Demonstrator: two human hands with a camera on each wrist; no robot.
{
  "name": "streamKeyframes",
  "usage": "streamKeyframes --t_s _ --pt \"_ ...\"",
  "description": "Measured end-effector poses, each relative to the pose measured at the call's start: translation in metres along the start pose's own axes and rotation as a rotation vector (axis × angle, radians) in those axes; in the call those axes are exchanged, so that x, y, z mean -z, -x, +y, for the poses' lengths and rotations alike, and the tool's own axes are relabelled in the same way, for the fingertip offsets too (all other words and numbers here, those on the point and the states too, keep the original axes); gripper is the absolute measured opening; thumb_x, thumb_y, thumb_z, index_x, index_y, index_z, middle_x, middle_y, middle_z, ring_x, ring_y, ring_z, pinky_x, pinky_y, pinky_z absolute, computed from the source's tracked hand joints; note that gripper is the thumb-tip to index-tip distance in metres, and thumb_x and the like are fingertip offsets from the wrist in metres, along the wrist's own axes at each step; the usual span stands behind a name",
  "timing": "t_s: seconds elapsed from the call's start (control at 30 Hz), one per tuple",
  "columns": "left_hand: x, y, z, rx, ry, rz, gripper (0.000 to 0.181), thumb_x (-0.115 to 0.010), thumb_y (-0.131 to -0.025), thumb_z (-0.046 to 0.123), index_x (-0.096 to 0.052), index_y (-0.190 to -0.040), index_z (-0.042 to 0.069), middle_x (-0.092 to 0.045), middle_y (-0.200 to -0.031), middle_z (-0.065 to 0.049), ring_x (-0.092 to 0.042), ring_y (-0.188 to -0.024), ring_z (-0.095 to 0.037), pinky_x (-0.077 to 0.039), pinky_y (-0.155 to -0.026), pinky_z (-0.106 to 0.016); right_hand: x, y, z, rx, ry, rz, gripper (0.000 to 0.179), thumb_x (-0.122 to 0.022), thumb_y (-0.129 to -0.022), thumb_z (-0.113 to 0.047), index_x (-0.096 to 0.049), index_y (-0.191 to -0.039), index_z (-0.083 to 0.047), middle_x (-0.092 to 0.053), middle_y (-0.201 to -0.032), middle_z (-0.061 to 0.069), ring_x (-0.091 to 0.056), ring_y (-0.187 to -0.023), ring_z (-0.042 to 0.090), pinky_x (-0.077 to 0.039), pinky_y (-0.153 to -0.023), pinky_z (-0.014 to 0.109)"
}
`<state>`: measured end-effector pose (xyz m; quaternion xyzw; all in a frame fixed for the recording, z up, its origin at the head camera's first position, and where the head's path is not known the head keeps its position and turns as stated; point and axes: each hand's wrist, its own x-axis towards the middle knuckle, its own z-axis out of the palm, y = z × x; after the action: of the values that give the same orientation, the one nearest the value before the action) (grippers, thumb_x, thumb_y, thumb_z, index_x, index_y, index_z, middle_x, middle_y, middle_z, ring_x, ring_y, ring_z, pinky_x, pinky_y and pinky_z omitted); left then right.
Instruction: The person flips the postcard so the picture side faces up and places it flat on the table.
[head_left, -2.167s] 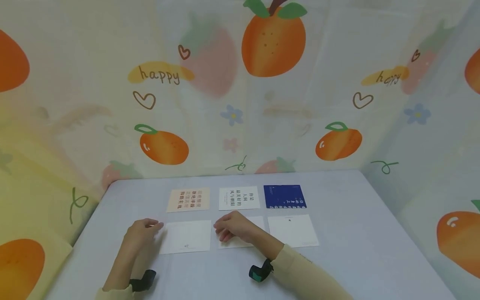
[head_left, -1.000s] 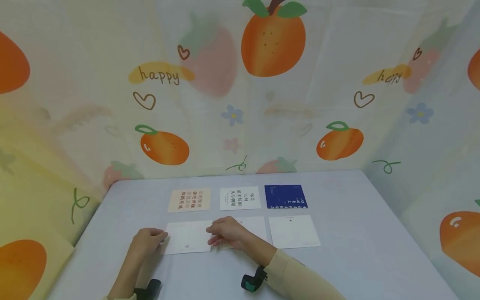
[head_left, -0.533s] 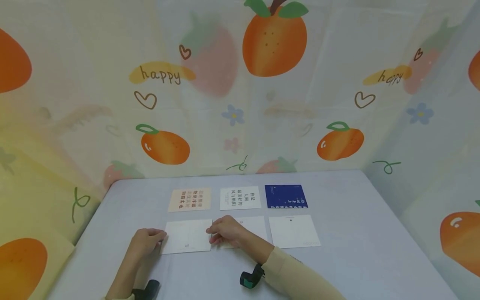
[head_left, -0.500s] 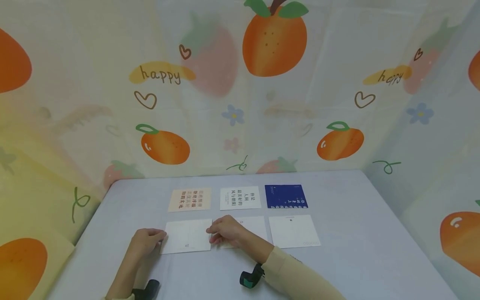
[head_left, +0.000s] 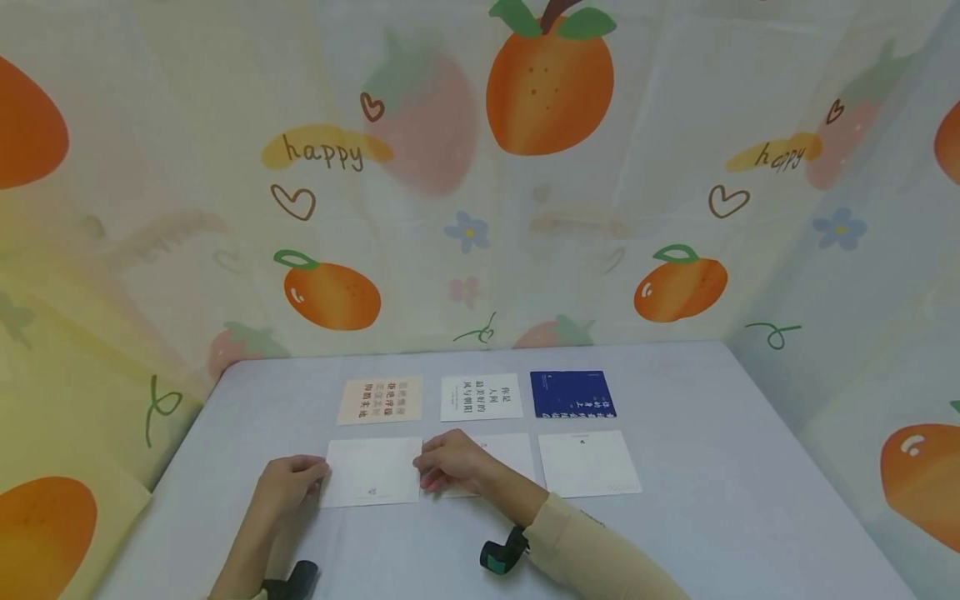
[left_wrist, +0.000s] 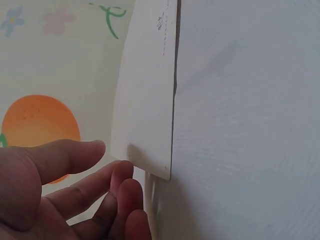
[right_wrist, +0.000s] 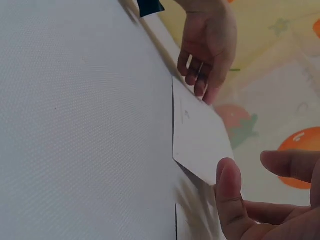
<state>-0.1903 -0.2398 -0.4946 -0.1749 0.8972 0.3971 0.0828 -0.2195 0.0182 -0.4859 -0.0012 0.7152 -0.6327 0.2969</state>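
A white card [head_left: 373,471] with a small printed mark lies at the left of the front row. My left hand [head_left: 285,483] has its fingertips at the card's left edge, and in the left wrist view the thumb stands apart from the card. At the opposite edge is my right hand [head_left: 457,462], one digit right at the card's corner in the right wrist view and another spread away. Shadow shows under that end of the card [right_wrist: 200,135]. A second white card [head_left: 510,457] is partly hidden behind the right hand and forearm.
A third white card [head_left: 588,467] lies at the right of the front row. Behind are a peach card [head_left: 380,400], a white card with dark lettering [head_left: 480,396] and a blue card [head_left: 572,393]. Fruit-patterned cloth [head_left: 525,217] surrounds the white tabletop [head_left: 720,500].
My right hand has moved left off the middle card to the left card's right edge, and my left hand came in to its left edge. Lately that card and the left hand have shifted slightly left.
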Motion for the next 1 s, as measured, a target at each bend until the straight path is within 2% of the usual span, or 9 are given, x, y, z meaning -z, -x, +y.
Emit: streamKeyframes --t_s 0.17,0.37,0.5,0.67,1.0 --pt "0.004 0.001 0.002 0.024 0.036 0.048 0.036 -0.055 -0.095 0.018 -0.061 -0.118 -0.01 -0.066 -0.106 -0.026 -0.061 -0.086 -0.026 -0.049 -0.065 -0.029 0.001 0.002 -0.002 0.037 0.028 0.051 0.027 -0.066 -0.088 -0.006 -0.066 -0.111 0.007 -0.071 -0.085 0.018 -0.063 -0.06 0.015 -0.057 -0.057 0.027" --pt "0.004 0.002 0.002 0.048 0.073 0.084 0.035 -0.055 -0.097 0.023 -0.063 -0.114 -0.007 -0.067 -0.099 -0.02 -0.06 -0.088 -0.026 -0.047 -0.066 -0.027 0.003 0.001 -0.004 0.087 0.032 0.086 0.019 -0.066 -0.086 -0.002 -0.07 -0.102 0.008 -0.071 -0.084 0.017 -0.063 -0.06 0.014 -0.056 -0.058 0.025" --pt "0.003 0.0 0.003 0.031 0.082 0.068 0.035 -0.056 -0.096 0.025 -0.065 -0.113 -0.004 -0.068 -0.098 -0.016 -0.058 -0.089 -0.025 -0.046 -0.065 -0.026 0.0 0.0 -0.003 0.121 0.05 0.126 0.016 -0.07 -0.083 -0.001 -0.071 -0.097 0.008 -0.07 -0.074 0.012 -0.06 -0.055 0.012 -0.054 -0.055 0.022" --pt "0.005 0.002 0.008 0.008 0.076 0.087 0.034 -0.056 -0.095 0.026 -0.067 -0.111 -0.002 -0.069 -0.096 -0.014 -0.058 -0.089 -0.025 -0.043 -0.065 -0.026 -0.003 0.0 -0.002 0.164 0.096 0.181 0.01 -0.071 -0.084 -0.005 -0.073 -0.087 0.004 -0.059 -0.059 0.003 -0.054 -0.051 0.01 -0.046 -0.049 0.018" --pt "0.011 0.008 0.01 -0.029 0.112 0.126 0.037 -0.056 -0.096 0.029 -0.066 -0.114 -0.003 -0.069 -0.108 -0.02 -0.06 -0.097 -0.028 -0.043 -0.069 -0.026 0.0 0.0 -0.003 0.219 0.035 0.202 0.021 -0.068 -0.09 -0.016 -0.075 -0.088 0.004 -0.069 -0.072 0.006 -0.061 -0.058 0.01 -0.055 -0.058 0.021"
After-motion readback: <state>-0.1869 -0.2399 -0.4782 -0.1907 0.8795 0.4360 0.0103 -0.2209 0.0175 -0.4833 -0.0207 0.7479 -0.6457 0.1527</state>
